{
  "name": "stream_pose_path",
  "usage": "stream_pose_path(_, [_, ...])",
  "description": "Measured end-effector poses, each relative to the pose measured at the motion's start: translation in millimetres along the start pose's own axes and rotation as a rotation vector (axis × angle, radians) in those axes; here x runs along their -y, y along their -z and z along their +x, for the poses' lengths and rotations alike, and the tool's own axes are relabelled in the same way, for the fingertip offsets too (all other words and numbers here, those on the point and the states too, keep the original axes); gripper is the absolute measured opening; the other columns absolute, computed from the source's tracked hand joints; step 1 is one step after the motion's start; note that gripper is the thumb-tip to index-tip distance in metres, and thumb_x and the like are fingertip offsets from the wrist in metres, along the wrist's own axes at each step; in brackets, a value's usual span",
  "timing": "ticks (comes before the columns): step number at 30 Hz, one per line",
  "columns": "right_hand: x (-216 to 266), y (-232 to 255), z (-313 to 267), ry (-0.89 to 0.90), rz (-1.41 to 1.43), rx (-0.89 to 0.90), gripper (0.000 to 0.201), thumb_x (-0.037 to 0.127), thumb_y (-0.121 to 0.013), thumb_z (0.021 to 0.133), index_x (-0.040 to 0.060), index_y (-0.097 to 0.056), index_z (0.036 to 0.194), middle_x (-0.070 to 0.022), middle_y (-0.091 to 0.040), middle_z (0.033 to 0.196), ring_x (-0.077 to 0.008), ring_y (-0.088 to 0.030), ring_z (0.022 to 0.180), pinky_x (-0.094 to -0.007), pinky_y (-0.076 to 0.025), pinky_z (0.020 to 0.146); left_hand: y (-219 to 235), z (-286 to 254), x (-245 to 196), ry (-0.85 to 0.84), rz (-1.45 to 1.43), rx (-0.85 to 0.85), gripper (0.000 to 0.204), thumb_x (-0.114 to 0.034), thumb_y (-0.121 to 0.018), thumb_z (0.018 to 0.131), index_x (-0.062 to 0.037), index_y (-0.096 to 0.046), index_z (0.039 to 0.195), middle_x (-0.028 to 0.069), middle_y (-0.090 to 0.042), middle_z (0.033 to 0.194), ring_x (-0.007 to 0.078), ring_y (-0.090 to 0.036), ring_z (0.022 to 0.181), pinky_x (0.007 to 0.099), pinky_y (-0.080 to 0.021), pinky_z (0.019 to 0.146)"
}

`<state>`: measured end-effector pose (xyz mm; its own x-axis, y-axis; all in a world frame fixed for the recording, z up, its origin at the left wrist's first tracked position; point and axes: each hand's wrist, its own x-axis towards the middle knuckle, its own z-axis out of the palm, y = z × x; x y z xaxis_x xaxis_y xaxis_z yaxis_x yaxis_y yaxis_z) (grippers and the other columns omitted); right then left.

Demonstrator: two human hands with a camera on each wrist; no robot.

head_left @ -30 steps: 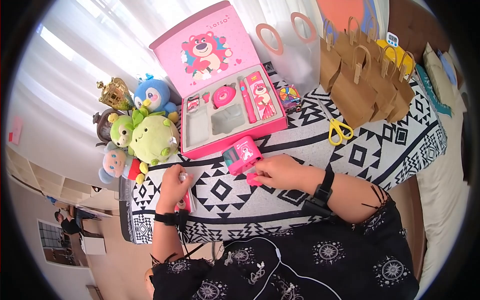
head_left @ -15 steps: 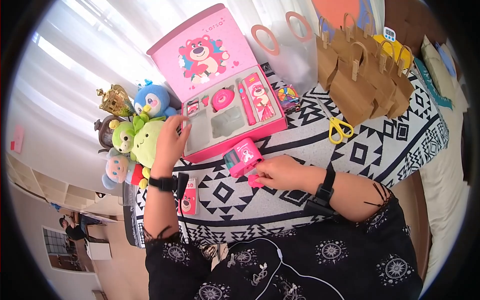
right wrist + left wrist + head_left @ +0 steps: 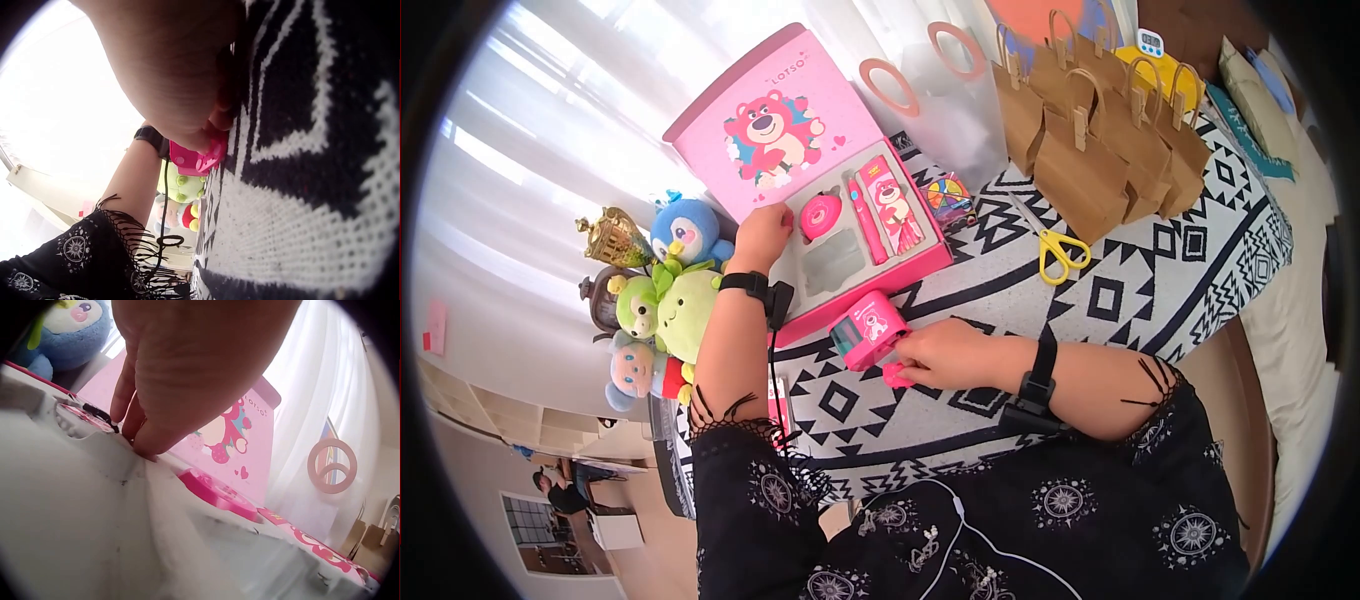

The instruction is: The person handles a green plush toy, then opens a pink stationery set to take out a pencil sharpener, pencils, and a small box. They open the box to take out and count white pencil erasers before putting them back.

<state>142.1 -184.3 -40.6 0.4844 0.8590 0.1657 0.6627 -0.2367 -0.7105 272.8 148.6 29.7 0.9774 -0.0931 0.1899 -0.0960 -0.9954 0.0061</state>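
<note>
My left hand point(image 3: 765, 235) reaches over the left side of an open pink gift box point(image 3: 915, 268). In the left wrist view its fingers point down into the grey moulded tray point(image 3: 56, 469). The fingertips are hidden in a recess beside a small pink item with a black part point(image 3: 94, 417). A round pink piece point(image 3: 219, 497) sits to their right. Low over the cloth, my right hand point(image 3: 950, 355) pinches a small pink scalloped piece point(image 3: 893, 376). That piece is beside a boxy pink desk device with a teal window point(image 3: 868, 330), which stands before the box.
Plush toys point(image 3: 685, 310) and a gold trophy cup point(image 3: 612, 238) stand left of the box. To the right are yellow-handled scissors point(image 3: 1060, 258), brown paper bags point(image 3: 1090, 180) and a translucent bag point(image 3: 955, 115). A small notebook point(image 3: 778, 400) lies partly hidden by my left arm.
My left hand has risen from the notebook at the front, passed the plush toys and reached into the box's tray. The right hand keeps its pinch beside the device.
</note>
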Motion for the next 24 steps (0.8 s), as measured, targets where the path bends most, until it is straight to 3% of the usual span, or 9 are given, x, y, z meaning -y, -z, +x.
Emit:
stream_pose_path(2, [-0.6,-1.1,-0.4,0.008,0.004,-0.004,0.019,0.024,-0.064,0.086,0.0060,-0.060,0.080,-0.0115,-0.064,0.076,-0.0329,-0.065,0.073,-0.0437,-0.050,0.065,3.2,1.5,-3.3,-0.011,0.124,0.075,0.017,-0.011,-0.061,0.082,-0.0070,-0.067,0.098,0.0176,-0.069,0.089,0.0366,-0.066,0.087,0.0445,-0.052,0.075])
stream_pose_path(6, [-1.7,-1.7,-0.9,0.027,0.008,-0.025,0.018,0.022,-0.064,0.086,0.0057,-0.060,0.081,-0.0123,-0.064,0.076,-0.0337,-0.065,0.073,-0.0444,-0.050,0.065,1.8,-2.0,-7.7,-0.109,0.223,0.067,0.015,-0.012,-0.055,0.086,-0.0077,-0.064,0.097,0.0199,-0.068,0.089,0.0389,-0.065,0.087,0.0490,-0.050,0.074])
stream_pose_path(8, [-1.9,-1.6,-1.1,0.034,0.007,-0.032,0.018,0.022,-0.064,0.086,0.0057,-0.060,0.082,-0.0123,-0.064,0.076,-0.0338,-0.065,0.073,-0.0445,-0.050,0.065,2.3,-8.3,-10.0,-0.095,0.039,-0.004,0.016,-0.010,-0.053,0.087,-0.0062,-0.062,0.100,0.0206,-0.068,0.089,0.0402,-0.065,0.086,0.0500,-0.050,0.075])
stream_pose_path(11, [-1.1,-0.9,-1.2,0.036,0.003,-0.026,0.017,0.022,-0.064,0.086,0.0056,-0.060,0.082,-0.0125,-0.063,0.076,-0.0339,-0.064,0.072,-0.0444,-0.050,0.065,2.9,-10.9,-13.0,-0.027,-0.014,-0.028,0.014,-0.007,-0.053,0.087,-0.0028,-0.063,0.097,0.0222,-0.068,0.088,0.0391,-0.065,0.089,0.0461,-0.051,0.076])
stream_pose_path(15, [0.7,0.6,-1.4,0.033,0.010,-0.017,0.017,0.022,-0.063,0.086,0.0056,-0.060,0.082,-0.0124,-0.063,0.076,-0.0337,-0.064,0.072,-0.0441,-0.050,0.065,-1.7,-10.0,6.2,-0.059,-0.068,-0.101,0.017,-0.005,-0.051,0.087,-0.0019,-0.065,0.095,0.0226,-0.068,0.089,0.0388,-0.065,0.088,0.0445,-0.051,0.077])
stream_pose_path(20, [0.0,-0.6,-1.7,0.030,0.008,-0.022,0.018,0.023,-0.063,0.086,0.0055,-0.061,0.082,-0.0123,-0.063,0.076,-0.0336,-0.064,0.072,-0.0442,-0.050,0.065,11.9,-26.9,5.6,0.134,-0.256,-0.273,0.019,-0.003,-0.053,0.086,0.0008,-0.069,0.095,0.0196,-0.070,0.091,0.0325,-0.068,0.086,0.0380,-0.052,0.078])
stream_pose_path(21, [0.4,-0.4,-1.1,0.029,0.002,-0.017,0.018,0.023,-0.063,0.086,0.0055,-0.060,0.082,-0.0123,-0.063,0.075,-0.0336,-0.064,0.072,-0.0442,-0.050,0.065,18.6,-32.6,2.1,0.146,-0.281,-0.265,0.018,-0.005,-0.055,0.087,0.0029,-0.068,0.097,0.0156,-0.071,0.090,0.0243,-0.068,0.085,0.0334,-0.052,0.077])
stream_pose_path(22, [0.4,0.1,-0.7,0.028,-0.004,-0.012,0.018,0.023,-0.063,0.086,0.0055,-0.060,0.082,-0.0123,-0.063,0.075,-0.0335,-0.064,0.072,-0.0443,-0.050,0.065,22.9,-40.3,-0.5,0.145,-0.280,-0.265,0.018,-0.005,-0.055,0.087,0.0029,-0.068,0.097,0.0156,-0.071,0.090,0.0243,-0.068,0.085,0.0334,-0.052,0.077])
stream_pose_path(24, [0.0,0.6,-1.0,0.028,-0.006,-0.011,0.019,0.023,-0.063,0.086,0.0055,-0.060,0.082,-0.0124,-0.064,0.075,-0.0335,-0.064,0.072,-0.0443,-0.050,0.065,29.0,-62.6,-4.3,0.124,-0.505,-0.246,0.014,-0.006,-0.060,0.090,0.0035,-0.067,0.098,0.0094,-0.071,0.088,0.0151,-0.066,0.082,0.0278,-0.051,0.075])
